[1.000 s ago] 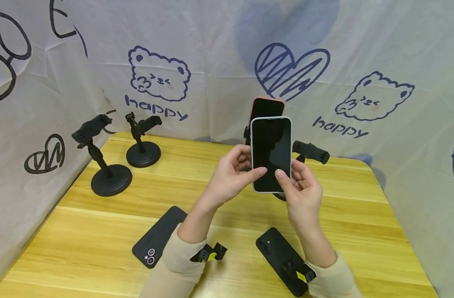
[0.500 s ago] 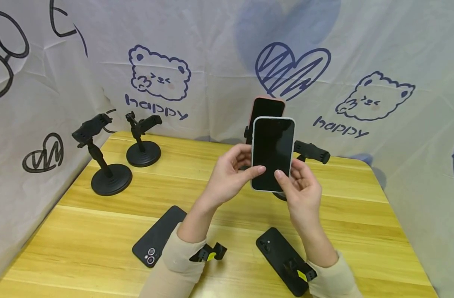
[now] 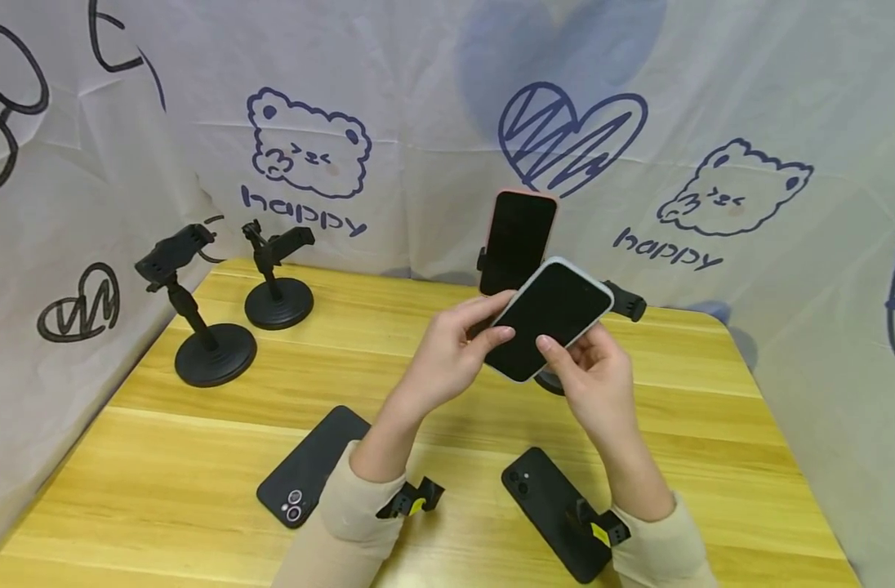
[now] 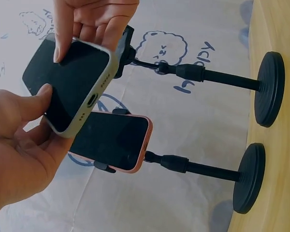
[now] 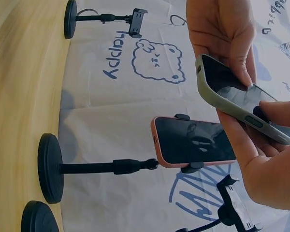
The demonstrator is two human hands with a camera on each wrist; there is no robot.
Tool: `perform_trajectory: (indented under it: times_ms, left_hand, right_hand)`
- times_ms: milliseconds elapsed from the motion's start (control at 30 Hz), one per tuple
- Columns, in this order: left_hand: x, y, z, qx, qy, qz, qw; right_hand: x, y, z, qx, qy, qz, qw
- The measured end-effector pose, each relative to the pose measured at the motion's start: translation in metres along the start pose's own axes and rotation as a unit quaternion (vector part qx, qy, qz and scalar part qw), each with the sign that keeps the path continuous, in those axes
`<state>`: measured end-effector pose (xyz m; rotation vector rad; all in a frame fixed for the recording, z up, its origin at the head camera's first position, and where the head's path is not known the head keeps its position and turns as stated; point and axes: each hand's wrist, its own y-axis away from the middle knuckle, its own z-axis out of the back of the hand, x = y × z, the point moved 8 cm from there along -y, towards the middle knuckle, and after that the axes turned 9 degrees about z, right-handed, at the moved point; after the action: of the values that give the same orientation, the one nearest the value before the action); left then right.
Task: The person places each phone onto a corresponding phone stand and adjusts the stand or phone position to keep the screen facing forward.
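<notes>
Between both hands is a smartphone [image 3: 554, 306] in a pale case, dark screen up, its top tilted to the right. My left hand [image 3: 451, 347] grips its lower left side, thumb on the screen and fingers behind. On the other side my right hand [image 3: 598, 376] pinches its edge, thumb likewise on the glass. The left wrist view shows the charging port end of the smartphone [image 4: 70, 82]. Just behind it, a pink-cased smartphone [image 3: 519, 237] stands clamped in a black phone stand [image 5: 89, 167], partly hidden in the head view.
Two black phone stands [image 3: 215, 355] [image 3: 279, 304] are at the back left. Another stand's clamp [image 3: 627, 302] shows behind my right hand. Two black phones lie face down: one phone [image 3: 311, 465] by my left forearm, one phone [image 3: 554, 514] by my right. A printed cloth [image 3: 433, 163] hangs behind.
The pale-cased smartphone has turned from upright to leaning right and dropped a little, uncovering more of the pink-cased phone. Both hands keep their hold on it.
</notes>
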<state>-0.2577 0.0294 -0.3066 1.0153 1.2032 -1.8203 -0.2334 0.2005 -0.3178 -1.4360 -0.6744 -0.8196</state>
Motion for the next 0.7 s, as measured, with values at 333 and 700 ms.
perform_trajectory:
  times_ms: [333,700]
  left_hand:
    - [-0.007,-0.011,-0.006,-0.082,0.006,-0.064,0.9946]
    - [-0.003,-0.031,-0.030,-0.148,0.058,-0.107,0.9814]
  right_hand:
    - [0.010,-0.016,0.025,-0.085,-0.027,0.057,0.9944]
    - [0.021,-0.041,0.069,-0.208,-0.124,0.124,0.9622]
